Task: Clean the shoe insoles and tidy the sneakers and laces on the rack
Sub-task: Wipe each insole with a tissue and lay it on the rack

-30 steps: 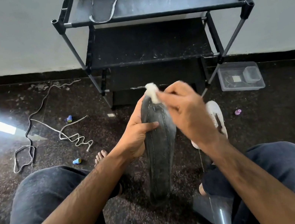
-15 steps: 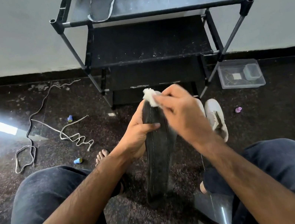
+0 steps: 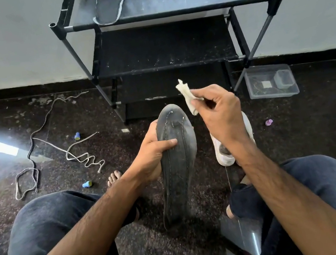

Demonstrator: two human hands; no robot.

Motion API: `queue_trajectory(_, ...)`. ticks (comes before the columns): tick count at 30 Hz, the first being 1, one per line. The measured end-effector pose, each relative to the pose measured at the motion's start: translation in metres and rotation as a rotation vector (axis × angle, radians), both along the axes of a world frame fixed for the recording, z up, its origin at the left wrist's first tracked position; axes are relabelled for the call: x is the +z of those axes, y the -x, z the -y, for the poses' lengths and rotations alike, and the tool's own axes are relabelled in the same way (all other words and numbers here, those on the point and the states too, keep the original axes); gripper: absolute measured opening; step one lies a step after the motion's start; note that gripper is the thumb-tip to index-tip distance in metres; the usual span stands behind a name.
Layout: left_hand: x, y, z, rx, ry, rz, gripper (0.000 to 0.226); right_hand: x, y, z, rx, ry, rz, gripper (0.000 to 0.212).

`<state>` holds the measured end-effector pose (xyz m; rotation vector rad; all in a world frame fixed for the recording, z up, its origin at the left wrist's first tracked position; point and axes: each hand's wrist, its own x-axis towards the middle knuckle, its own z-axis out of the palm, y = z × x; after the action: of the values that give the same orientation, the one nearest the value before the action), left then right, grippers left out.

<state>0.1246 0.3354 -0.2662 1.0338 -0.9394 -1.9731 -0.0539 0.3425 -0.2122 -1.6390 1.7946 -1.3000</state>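
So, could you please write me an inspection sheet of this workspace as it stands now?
Surface: dark speckled floor, dusty and gritty.
Job's things: dark insole held upright; second insole on the rack top shelf; white sneaker on the floor; two loose laces on the floor at left.
Clutter: two small blue caps, a purple cap, a clear box by the rack.
Hands: left hand grips the insole; right hand pinches a white cloth, clear of the insole.
Cables: nothing seen.
Surroundings: grey wall with dark skirting.
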Motion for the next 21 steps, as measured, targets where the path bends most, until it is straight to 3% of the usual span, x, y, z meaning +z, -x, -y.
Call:
queue_trajectory(4,0.001,0.003,0.001,0.091,-0.055,-0.022,0.049,-0.012,-0.021,-0.006,0.194,0.007,-0.194,0.021)
queue_trajectory(7,0.006,-0.002,0.001,0.009,0.012,-0.058,0.057,-0.017,-0.031,-0.005,0.191,0.035,-0.334,0.02)
queue_trajectory(10,0.006,-0.001,-0.005,-0.114,0.101,-0.01,0.072,-0.013,-0.025,-0.002,0.077,0.044,-0.279,0.022)
queue_trajectory(13,0.008,0.003,-0.009,-0.147,0.088,-0.078,0.074,-0.014,-0.03,-0.005,0.097,0.062,-0.28,0.02)
queue_trajectory(17,0.008,0.001,-0.009,-0.013,0.024,-0.03,0.048,-0.013,-0.053,-0.018,0.361,0.059,-0.278,0.019)
queue_trajectory(19,0.008,0.001,-0.009,-0.006,0.035,-0.01,0.042,-0.008,-0.05,-0.013,0.437,0.012,-0.152,0.022)
queue_trajectory(21,0.01,0.001,-0.006,-0.052,0.014,-0.13,0.065,-0.001,-0.034,-0.004,0.327,-0.026,0.037,0.022)
